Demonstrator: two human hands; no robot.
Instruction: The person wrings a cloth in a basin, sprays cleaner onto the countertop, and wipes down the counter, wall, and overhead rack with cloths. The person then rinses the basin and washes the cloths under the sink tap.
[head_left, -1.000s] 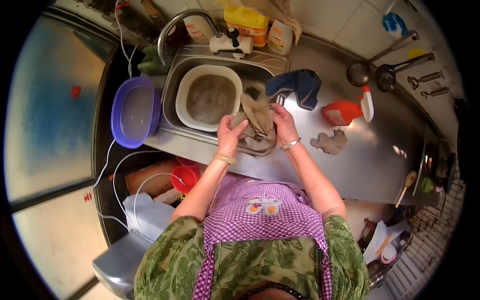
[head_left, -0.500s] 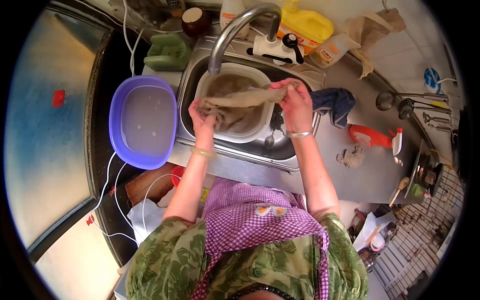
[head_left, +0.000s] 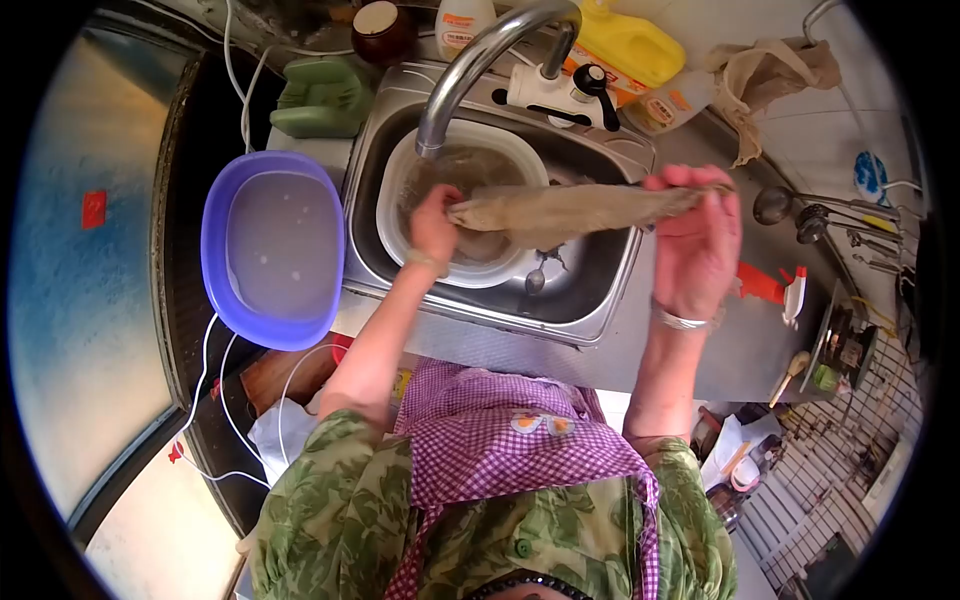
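A long, wet tan cloth (head_left: 580,212) stretches nearly level between my two hands, above the right side of the basin and the sink. My left hand (head_left: 435,230) is closed on its left end, over the basin. At the cloth's right end my right hand (head_left: 697,240) grips it, past the sink's right edge. Below lies a white basin (head_left: 388,210) of murky brownish water, set in the steel sink (head_left: 590,280). The chrome faucet (head_left: 470,70) arches over the basin, with no stream of water visible.
To the left stands a purple tub (head_left: 225,290) of cloudy water. A green plastic rack (head_left: 322,98), a yellow jug (head_left: 635,45) and other bottles line the back. A small spoon (head_left: 535,281) lies in the sink. At right are a red spray bottle (head_left: 765,285) and hanging ladles (head_left: 772,205).
My right hand has moved right, beyond the sink, and the cloth is now drawn out longer and straighter. My left hand has shifted slightly right. The dark blue cloth on the counter is now hidden.
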